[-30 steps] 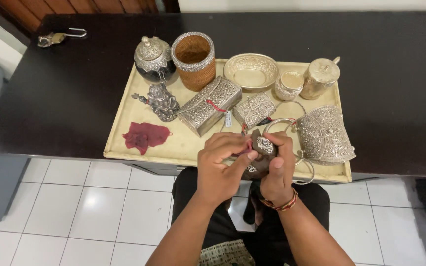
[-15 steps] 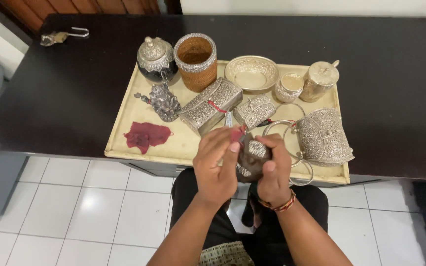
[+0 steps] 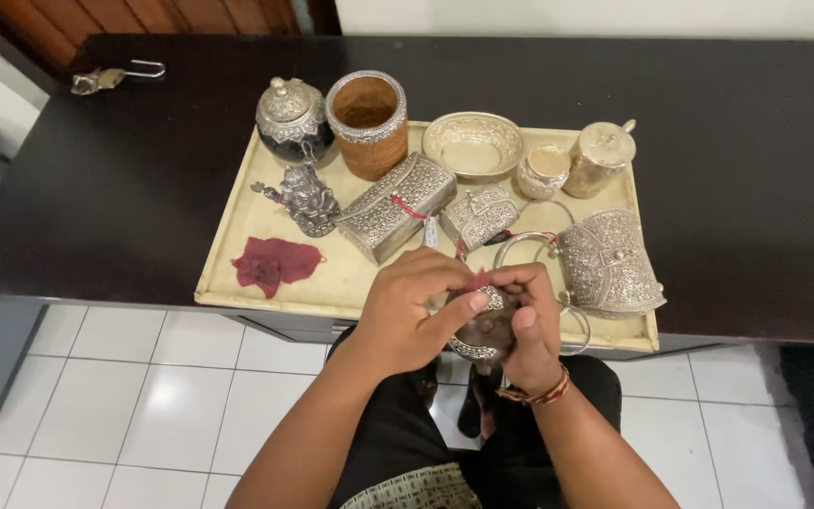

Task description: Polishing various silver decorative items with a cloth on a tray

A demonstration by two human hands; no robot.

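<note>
Both hands meet over the front edge of a cream tray [image 3: 237,236]. My right hand [image 3: 531,325] cups a small dark bowl with an embossed silver rim [image 3: 484,332]. My left hand [image 3: 412,306] presses against that bowl with a scrap of red cloth [image 3: 480,279] pinched at the fingertips. A red-and-gold bracelet circles my right wrist. Just behind the hands lie a long embossed silver box [image 3: 396,205] and a smaller silver purse [image 3: 479,216].
The tray on the black table [image 3: 727,141] also holds a lidded silver jar [image 3: 291,118], a woven cup [image 3: 366,123], a silver bowl [image 3: 473,143], a small figurine [image 3: 305,198], a red cloth [image 3: 275,262] and a silver handbag [image 3: 607,259]. A padlock [image 3: 105,77] lies far left.
The hands with the small bowl have drawn slightly toward me, off the tray's front edge. My left fingers have shifted across the bowl with the red scrap.
</note>
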